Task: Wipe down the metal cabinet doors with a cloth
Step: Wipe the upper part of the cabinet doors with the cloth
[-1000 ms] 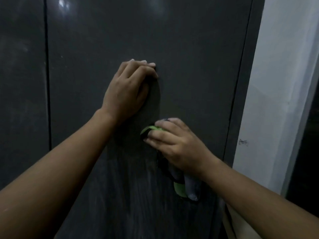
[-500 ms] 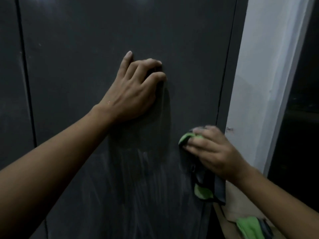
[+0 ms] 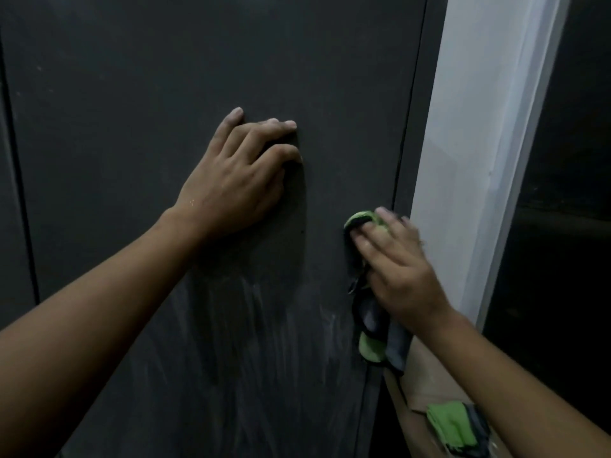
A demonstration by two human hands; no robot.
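left hand (image 3: 241, 173) lies against the dark cabinet door (image 3: 165, 77) and holds nothing, palm and bent fingertips on the metal. it looks like a brace, steadying the person and keeping the panel from flexing while the other arm scrubs. below it, pale streaks (image 3: 258, 312) fan down the panel, which suggests that part has already had a pass.

further right, close to the door's right edge, the right hand (image 3: 396, 269) presses the green and grey cloth (image 3: 370, 345) to the metal with fairly straight, motion-blurred fingers. the thumb is hidden, so i cannot tell whether it also pinches the fabric. the cloth is bunched under the palm, probably to make a firm pad, and its loose end hangs below the hand.

just beside that edge stands a white post (image 3: 479, 127). at the lower right a spare cloth (image 3: 449, 424) lies on a brown surface (image 3: 429, 375), near enough for a swap.

counted, left to right: two door panels, a narrow panel (image 3: 10, 193) at the far left and the broad one being wiped; two hands; two cloths; one post.
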